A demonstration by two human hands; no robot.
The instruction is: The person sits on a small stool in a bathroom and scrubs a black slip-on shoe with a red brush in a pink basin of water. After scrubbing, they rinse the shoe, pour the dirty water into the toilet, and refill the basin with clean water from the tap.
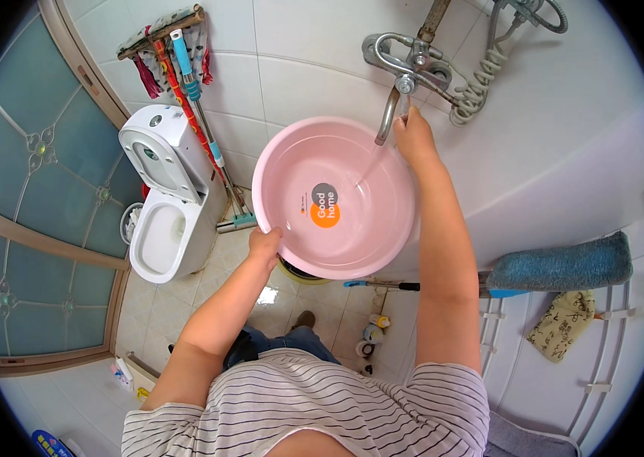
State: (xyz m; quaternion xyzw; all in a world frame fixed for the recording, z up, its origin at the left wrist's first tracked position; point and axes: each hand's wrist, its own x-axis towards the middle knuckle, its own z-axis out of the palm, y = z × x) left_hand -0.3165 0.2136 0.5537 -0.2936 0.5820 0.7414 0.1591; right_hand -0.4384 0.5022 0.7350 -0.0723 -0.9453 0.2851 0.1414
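A large round pink basin is tilted toward me below the wall tap. My left hand grips its near-left rim, thumb over the edge. Higher up, my right hand is closed on the lever of the tap; the fingers are partly hidden behind the hand. From the metal spout a thin stream of water runs into the basin. Inside, the bottom carries a grey and orange round sticker, and a little water seems to lie there.
A white toilet with its lid up stands at the left, beside mops leaning on the tiled wall. A coiled shower hose hangs right of the tap. At the right are a blue-headed mop and a rack with a cloth. Bottles stand on the floor.
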